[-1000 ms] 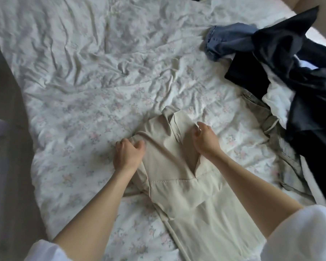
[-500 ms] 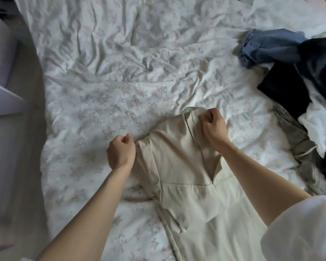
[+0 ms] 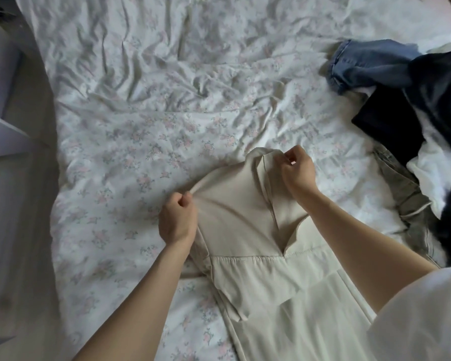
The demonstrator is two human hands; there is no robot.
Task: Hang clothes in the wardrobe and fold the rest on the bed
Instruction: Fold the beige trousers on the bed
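Observation:
A cream collared garment (image 3: 248,259) lies lengthwise on the floral bed cover (image 3: 146,105), its collar pointing away from me. My left hand (image 3: 177,220) pinches the left shoulder edge and pulls the cloth taut. My right hand (image 3: 297,173) pinches the collar at the top, just right of the neck opening. The lower part of the garment runs out of view at the bottom edge.
A heap of clothes lies at the right: blue jeans (image 3: 370,63), a dark navy garment (image 3: 427,105), white cloth (image 3: 435,165) and an olive-grey piece (image 3: 412,204). The bed's left edge drops to the floor (image 3: 18,204) beside pale furniture (image 3: 0,136).
Both hands have moved farther up the bed with the garment's top; the shoulder and collar now lie higher and stretched flatter. The left hand now pinches the shoulder edge.

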